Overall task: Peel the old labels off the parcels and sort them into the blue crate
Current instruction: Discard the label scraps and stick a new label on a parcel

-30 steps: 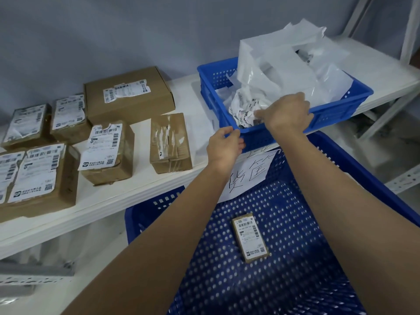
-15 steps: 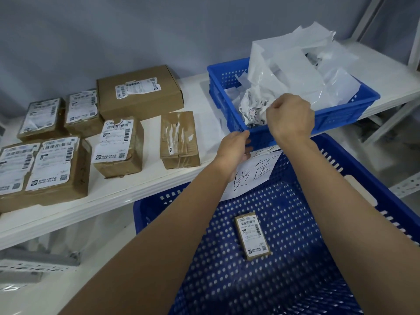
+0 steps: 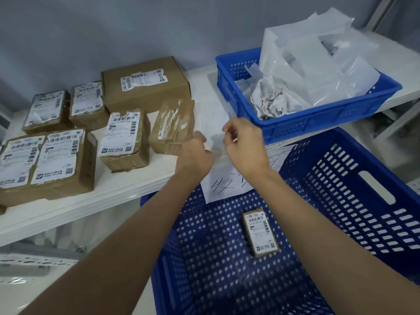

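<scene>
Both hands hover over the front edge of the white shelf (image 3: 127, 196), close together but apart. Left hand (image 3: 197, 155) has fingers loosely curled, holding nothing visible. Right hand (image 3: 244, 144) is curled too; can't tell if it pinches anything. Stripped parcel (image 3: 171, 127) sits just left of the left hand. Labelled parcels (image 3: 61, 160) lie further left. One small parcel (image 3: 260, 231) lies in the big blue crate (image 3: 354, 178). Small blue bin (image 3: 318, 119) holds crumpled labels (image 3: 270, 102).

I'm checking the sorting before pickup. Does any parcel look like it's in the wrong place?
One does. The small parcel lying in the large blue crate carries a full, unpeeled label, while the stripped parcel, showing only torn label remnants, sits on the shelf.
</scene>
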{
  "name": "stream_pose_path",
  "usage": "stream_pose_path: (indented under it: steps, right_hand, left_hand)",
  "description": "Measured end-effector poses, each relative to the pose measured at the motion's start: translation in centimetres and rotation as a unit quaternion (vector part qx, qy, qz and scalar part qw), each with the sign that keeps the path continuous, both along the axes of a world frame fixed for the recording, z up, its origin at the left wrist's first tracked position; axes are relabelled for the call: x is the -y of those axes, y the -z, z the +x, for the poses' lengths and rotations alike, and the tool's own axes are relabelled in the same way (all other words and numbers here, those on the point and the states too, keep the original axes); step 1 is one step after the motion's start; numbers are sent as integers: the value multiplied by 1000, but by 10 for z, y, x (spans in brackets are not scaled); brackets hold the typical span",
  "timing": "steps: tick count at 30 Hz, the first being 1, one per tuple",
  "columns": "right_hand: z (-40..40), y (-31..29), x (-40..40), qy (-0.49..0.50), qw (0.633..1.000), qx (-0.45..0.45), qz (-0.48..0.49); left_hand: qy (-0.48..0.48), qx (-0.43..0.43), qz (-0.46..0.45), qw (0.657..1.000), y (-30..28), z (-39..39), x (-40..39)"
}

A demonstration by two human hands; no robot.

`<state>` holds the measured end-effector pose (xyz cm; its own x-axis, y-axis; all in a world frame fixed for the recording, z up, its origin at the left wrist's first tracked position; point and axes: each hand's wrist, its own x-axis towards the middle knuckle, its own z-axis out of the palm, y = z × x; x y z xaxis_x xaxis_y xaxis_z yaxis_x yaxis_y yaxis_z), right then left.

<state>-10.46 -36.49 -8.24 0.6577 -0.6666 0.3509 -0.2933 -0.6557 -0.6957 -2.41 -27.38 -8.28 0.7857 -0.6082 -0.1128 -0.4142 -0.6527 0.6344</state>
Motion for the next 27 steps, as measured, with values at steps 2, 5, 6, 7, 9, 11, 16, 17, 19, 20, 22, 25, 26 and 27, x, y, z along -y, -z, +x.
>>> stream_pose_path:
  steps: [2,5,6,7,9,11,16,17,19,20,22,25,26,27]
  right_hand:
    - [13,17,-4,16,990,-135,27]
    - [20,32,-4,30,958,-276,-76]
    - [21,35,-4,35,959,-267,-87]
    - [21,36,-4,45,965,-247,-79]
    - [22,37,-5,71,978,-191,-51]
    - [23,38,-8,86,983,-159,-32]
    - [28,41,-5,129,984,-105,60]
    - [28,41,-5,128,984,-104,64]
    - [27,39,-6,131,985,-79,81]
    - [26,39,-6,137,984,-59,95]
    - [25,40,-6,144,981,-12,131]
    - [23,42,-8,141,969,60,195]
    - [22,41,-10,138,964,85,212]
    - [21,41,-13,133,959,108,227]
  left_hand:
    - [-19,9,-9,1000,6,8,-1]
    - [4,35,6,999,15,13,-4]
    - [20,43,14,999,18,13,-5]
    - [30,53,19,998,23,13,-6]
    - [31,69,9,997,29,13,-7]
    - [22,76,-23,997,33,13,-7]
    - [-35,41,-110,993,28,18,-9]
    - [-37,40,-116,992,26,18,-8]
    - [-38,45,-124,991,25,19,-5]
    - [-39,54,-128,990,25,19,-3]
    - [-45,57,-146,987,25,18,1]
    - [-82,0,-189,979,18,16,9]
    - [-104,-32,-200,974,16,17,12]
    - [-125,-74,-212,966,13,17,14]
